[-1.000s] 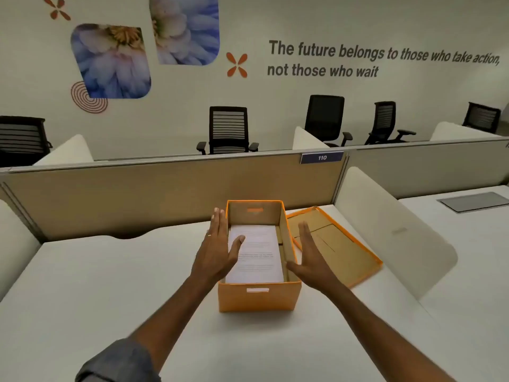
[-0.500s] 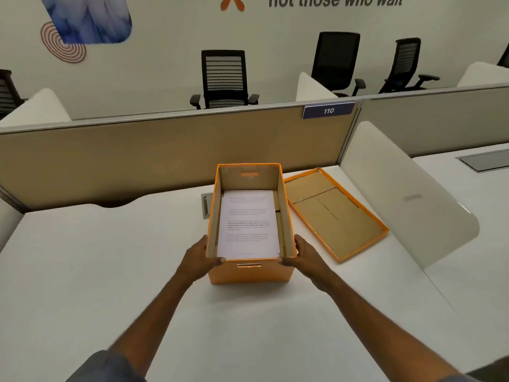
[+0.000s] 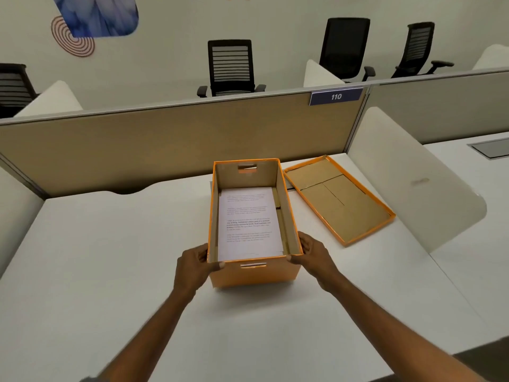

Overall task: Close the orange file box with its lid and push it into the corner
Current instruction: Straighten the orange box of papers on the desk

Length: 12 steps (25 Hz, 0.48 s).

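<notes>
On the white desk (image 3: pixel 110 257): orange file box (image 3: pixel 254 275) stands open, near the front edge, well apart from the partition corner.
Contents: printed papers (image 3: pixel 249 219) lie flat inside.
Lid (image 3: pixel 337 199): upside down, just right of the box, uncovered.
Left hand (image 3: pixel 194 267): clasps the box's near left corner, thumb on the front rim.
Right hand (image 3: pixel 312 255): clasps the near right corner, fingers along the side wall.

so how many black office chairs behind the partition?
4: black office chair far left, one centre, two at right. More may be hidden behind the partition.
</notes>
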Available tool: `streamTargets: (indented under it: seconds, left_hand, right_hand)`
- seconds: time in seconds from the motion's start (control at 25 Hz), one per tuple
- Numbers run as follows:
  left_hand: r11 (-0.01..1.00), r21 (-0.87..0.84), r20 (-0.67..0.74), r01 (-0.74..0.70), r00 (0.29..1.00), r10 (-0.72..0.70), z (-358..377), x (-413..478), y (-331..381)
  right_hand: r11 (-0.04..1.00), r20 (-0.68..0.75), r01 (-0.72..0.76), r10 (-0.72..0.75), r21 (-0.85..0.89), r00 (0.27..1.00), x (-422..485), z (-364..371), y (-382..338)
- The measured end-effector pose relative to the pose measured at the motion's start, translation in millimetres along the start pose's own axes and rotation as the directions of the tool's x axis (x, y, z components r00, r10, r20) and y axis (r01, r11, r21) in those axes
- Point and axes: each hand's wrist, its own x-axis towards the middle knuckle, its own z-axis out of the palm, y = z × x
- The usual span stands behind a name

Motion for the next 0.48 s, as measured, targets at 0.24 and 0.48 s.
streamTargets:
  seconds: [0.24, 0.48]
  left_hand:
    - [1.0, 0.003, -0.056, -0.023, 0.998, 0.023, -14, -82, -44]
    - [0.998, 0.059, -0.096, -0.027, 0.995, 0.032, -8, -107, -61]
  right_hand:
    - [0.999, 0.017, -0.008, 0.009, -0.032, 1.0, -60, 38, 21]
    - [0.994, 0.087, 0.029, -0.019, -0.107, 0.996, -77, 51, 25]
